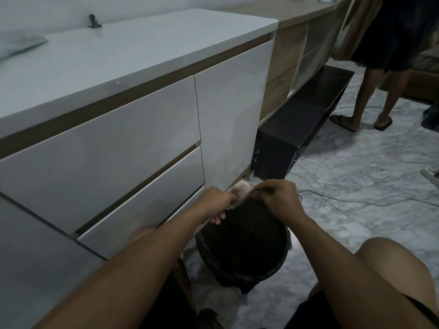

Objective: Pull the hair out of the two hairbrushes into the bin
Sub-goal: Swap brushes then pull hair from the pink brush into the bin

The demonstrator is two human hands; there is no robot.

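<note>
My left hand (217,201) grips a pale pink hairbrush (240,191) by its handle and holds it over the far rim of a dark mesh bin (268,264) lined with a black bag. The brush head points up and right, bristles toward me. My right hand (276,198) sits at the brush head with its fingertips pinched together on the bristles; any hair between them is too fine to make out. Only one hairbrush is in view. The bin stands on the floor between my knees.
A white cabinet (133,143) with drawers rises on the left, close to the bin. A low black bench (301,124) lies behind. White cables (356,200) trail over the marble floor. Another person's legs in sandals (361,119) stand at the far right.
</note>
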